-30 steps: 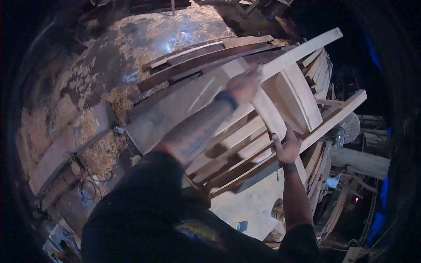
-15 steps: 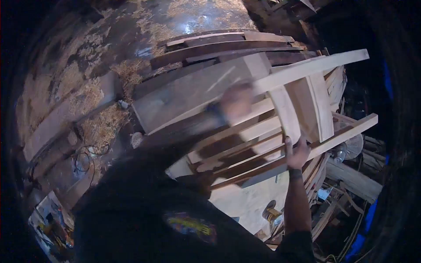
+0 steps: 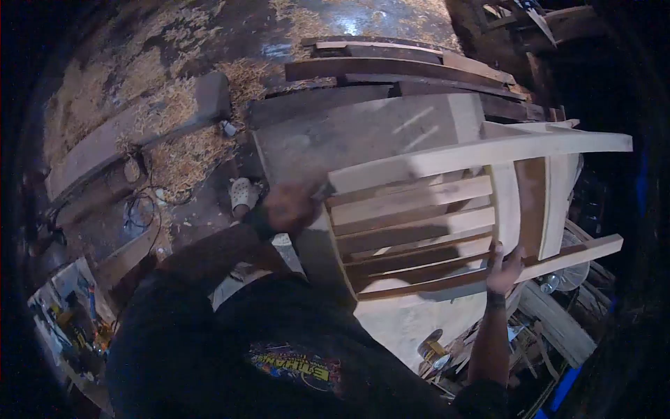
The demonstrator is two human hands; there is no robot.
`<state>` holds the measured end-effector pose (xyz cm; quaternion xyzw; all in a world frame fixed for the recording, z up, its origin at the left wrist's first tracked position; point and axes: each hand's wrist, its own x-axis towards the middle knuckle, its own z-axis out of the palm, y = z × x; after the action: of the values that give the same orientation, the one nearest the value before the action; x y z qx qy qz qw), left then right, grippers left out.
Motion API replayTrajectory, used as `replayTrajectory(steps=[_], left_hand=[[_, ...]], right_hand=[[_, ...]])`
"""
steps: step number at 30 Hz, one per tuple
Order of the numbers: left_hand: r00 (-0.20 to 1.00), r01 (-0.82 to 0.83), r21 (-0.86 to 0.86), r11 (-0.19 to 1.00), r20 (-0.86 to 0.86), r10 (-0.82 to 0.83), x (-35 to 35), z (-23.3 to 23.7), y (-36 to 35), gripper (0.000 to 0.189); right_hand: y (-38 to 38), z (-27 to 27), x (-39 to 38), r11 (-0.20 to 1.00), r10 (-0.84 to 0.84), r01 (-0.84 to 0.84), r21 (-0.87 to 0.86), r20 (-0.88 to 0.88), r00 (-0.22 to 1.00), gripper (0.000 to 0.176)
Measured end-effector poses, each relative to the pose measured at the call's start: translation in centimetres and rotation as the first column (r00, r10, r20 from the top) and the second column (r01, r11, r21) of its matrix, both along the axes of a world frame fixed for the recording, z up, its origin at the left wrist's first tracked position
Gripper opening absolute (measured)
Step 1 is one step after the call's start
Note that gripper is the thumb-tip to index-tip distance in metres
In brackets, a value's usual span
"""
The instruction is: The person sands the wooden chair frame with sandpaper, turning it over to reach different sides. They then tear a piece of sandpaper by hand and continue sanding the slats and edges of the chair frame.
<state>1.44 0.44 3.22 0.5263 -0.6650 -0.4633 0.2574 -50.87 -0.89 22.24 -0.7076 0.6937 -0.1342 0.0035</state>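
Note:
A pale slatted wooden frame (image 3: pixel 447 162), like a piece of furniture, has two long rails with several slats (image 3: pixel 412 202) between them and a curved crosspiece (image 3: pixel 507 202). It lies over a wide board on the bench. My left hand (image 3: pixel 294 206), somewhat blurred, is closed at the left end of the upper rail; its fingertips are hard to make out. Around the lower rail, beside the curved crosspiece, my right hand (image 3: pixel 505 270) is wrapped with its thumb up.
Dark planks (image 3: pixel 405 68) lie beyond the frame. Wood shavings (image 3: pixel 174 105) cover the floor and a long timber at left. A tool box (image 3: pixel 73 314) stands at lower left. Near my right forearm are a yellow-labelled roll (image 3: pixel 434 347) and scrap wood (image 3: pixel 558 325). A light clog (image 3: pixel 243 194) shows on the floor.
My left hand has moved back along the upper rail to its left end. My right hand stays on the lower rail. The view has shifted, and the frame sits at a slightly different angle.

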Motion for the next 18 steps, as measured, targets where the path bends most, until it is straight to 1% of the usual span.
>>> replayTrajectory(steps=[1,2,3,4,5,6,7,8,9,11,12,13,14,15,16,17,18], left_hand=[[0.998,0.042,0.214,0.976,-0.046,-0.033,2.0,1.4,0.7,0.066],[0.996,0.035,0.105,0.994,-0.087,-0.026,2.1,-0.5,1.2,0.067],[0.991,0.023,-0.007,1.0,-0.129,-0.023,1.7,-3.1,1.6,0.067],[0.992,-0.009,-0.173,0.985,-0.125,-0.013,-1.0,-2.0,-0.2,0.065],[0.994,-0.048,-0.342,0.938,-0.111,0.01,-3.8,-0.9,-2.1,0.063],[0.994,-0.09,-0.497,0.863,-0.093,0.05,-6.5,0.2,-3.9,0.061],[0.992,-0.088,-0.579,0.81,-0.126,0.018,-9.3,2.1,-6.3,0.052],[0.978,-0.195,-0.632,0.75,-0.188,0.095,-12.6,3.0,-8.3,0.047],[0.952,-0.301,-0.675,0.674,-0.256,0.17,-15.5,3.6,-10.3,0.041],[0.961,-0.259,-0.662,0.704,-0.253,0.116,-15.5,2.8,-11.7,0.037],[0.982,-0.091,-0.59,0.802,-0.187,-0.025,-14.3,1.2,-11.1,0.039],[0.935,-0.205,-0.704,0.68,-0.347,-0.078,-12.4,-0.6,-9.5,0.042],[0.876,-0.315,-0.788,0.529,-0.455,-0.157,-10.4,-2.4,-7.9,0.046],[0.925,-0.185,-0.725,0.663,-0.356,-0.131,-6.9,-4.1,-5.3,0.048],[0.961,-0.06,-0.627,0.777,-0.247,-0.125,-3.2,-5.5,-2.5,0.049],[0.982,-0.006,-0.363,0.932,-0.176,-0.062,1.1,-5.5,0.4,0.051],[0.978,0.026,-0.183,0.983,-0.199,-0.063,2.3,-5.7,1.3,0.053]], right_hand=[[0.3,-0.2,0.2,0.998,-0.052,0.047,0.048,0.109,0.993,0.072],[0.3,0.3,1.1,0.991,-0.109,0.09,0.094,0.212,0.971,0.072],[0.0,-0.3,0.8,1.0,0.001,0.003,-0.02,0.187,0.982,0.072],[-0.3,-0.9,0.4,0.988,0.104,-0.085,-0.131,0.141,0.985,0.071],[-0.5,-0.6,0.6,0.994,0.077,-0.062,-0.092,0.169,0.983,0.071],[-0.4,-0.3,1.1,0.998,0.048,-0.038,-0.052,0.198,0.979,0.07],[0.0,-0.1,1.3,1.0,0.015,-0.014,-0.007,0.225,0.974,0.069],[0.0,-0.3,0.0,0.998,0.042,-0.045,-0.053,-0.044,0.998,0.065],[0.4,-0.5,0.2,0.999,0.034,-0.033,-0.034,0.025,0.999,0.064],[0.2,-0.6,-0.2,1.0,0.022,-0.022,0.004,0.149,0.989,0.062],[0.2,-1.4,-1.3,0.998,0.041,-0.032,-0.044,0.201,0.979,0.064],[0.5,-1.4,-2.1,1.0,-0.004,0.007,-0.03,0.105,0.994,0.064],[0.8,-1.5,-2.7,0.999,-0.048,0.049,-0.023,0.012,0.999,0.063],[0.7,-1.7,-3.4,0.996,-0.089,0.087,-0.021,-0.081,0.993,0.062],[0.5,-2.1,-4.1,0.998,-0.036,0.035,-0.047,-0.028,0.999,0.06],[0.3,-2.6,-4.8,0.997,0.015,-0.013,-0.077,0.025,1.0,0.058],[0.5,-3.0,-5.2,0.993,0.062,-0.053,-0.108,0.077,0.995,0.057]])
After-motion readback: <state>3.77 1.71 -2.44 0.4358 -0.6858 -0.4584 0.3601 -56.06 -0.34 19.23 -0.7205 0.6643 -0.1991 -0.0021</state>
